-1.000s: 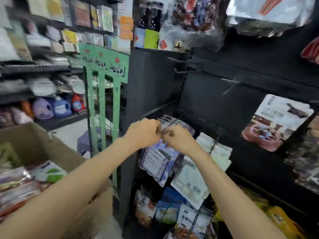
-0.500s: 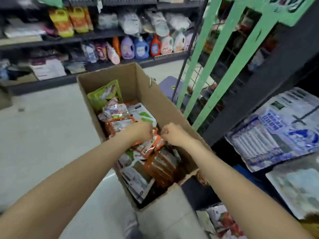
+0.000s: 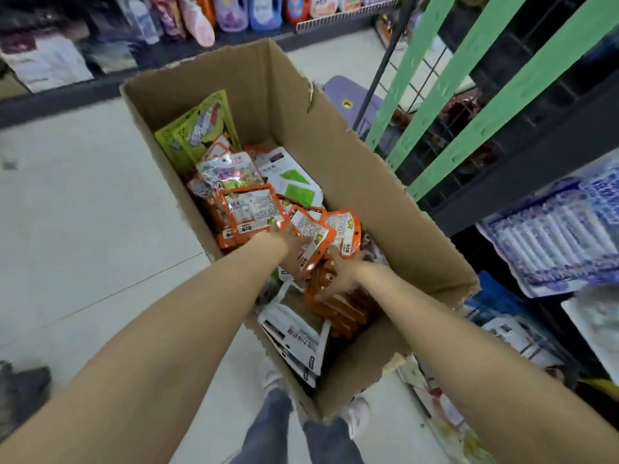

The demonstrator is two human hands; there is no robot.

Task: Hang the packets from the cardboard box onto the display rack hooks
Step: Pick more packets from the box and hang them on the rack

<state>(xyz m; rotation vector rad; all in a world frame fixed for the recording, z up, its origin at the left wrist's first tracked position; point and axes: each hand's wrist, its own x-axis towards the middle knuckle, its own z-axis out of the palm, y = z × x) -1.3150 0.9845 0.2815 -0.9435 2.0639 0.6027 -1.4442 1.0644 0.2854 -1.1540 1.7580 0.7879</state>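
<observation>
**Both hands in the cardboard box among the packets**

Head view: the cardboard box (image 3: 338, 139) is standing open on the floor, just in front of the person's feet. It is holding a loose heap of packets: a yellow-green packet (image 3: 197, 128) is leaning against the far left wall, white packets with green shapes (image 3: 294, 185) are lying in the middle, orange packets (image 3: 249, 209) are spreading across the centre, and white printed packets (image 3: 298, 336) are lying at the near end. The left hand (image 3: 284, 241) is reaching under an orange-edged packet (image 3: 313, 241), fingers hidden beneath it, so whether it is gripping cannot be told. The right hand (image 3: 341, 272) is resting with fingers spread and loose on a stack of orange packets (image 3: 338, 306), holding nothing.

To the right, a green slatted frame (image 3: 432, 95) is rising beside the box, and the dark display rack (image 3: 522, 182) is carrying a hanging blue-and-white packet (image 3: 552, 236). A purple stool (image 3: 355, 98) is standing behind the box's far right corner.

The floor (image 3: 83, 212) is showing pale tiles. A far shelf is holding detergent bottles (image 3: 248, 11).
</observation>
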